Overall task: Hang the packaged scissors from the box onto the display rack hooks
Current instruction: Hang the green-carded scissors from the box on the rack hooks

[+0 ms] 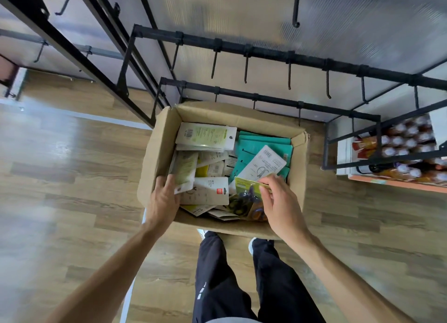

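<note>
An open cardboard box (159, 153) stands on the floor in front of my legs, filled with several packaged scissors on white, green and teal cards. My left hand (163, 199) reaches into the box's near left corner and grips a pale green and white pack (185, 171). My right hand (278, 201) is at the near right side, its fingers pinching the top of a yellow-green pack with purple-handled scissors (248, 189). Black rack bars with bare hooks (289, 77) run beyond the box.
A second, lower hook bar (254, 97) sits just behind the box. A shelf of bottles (406, 148) stands at the right. A black rack frame (72, 47) slants across the upper left. Wooden floor spreads to the left and right of the box.
</note>
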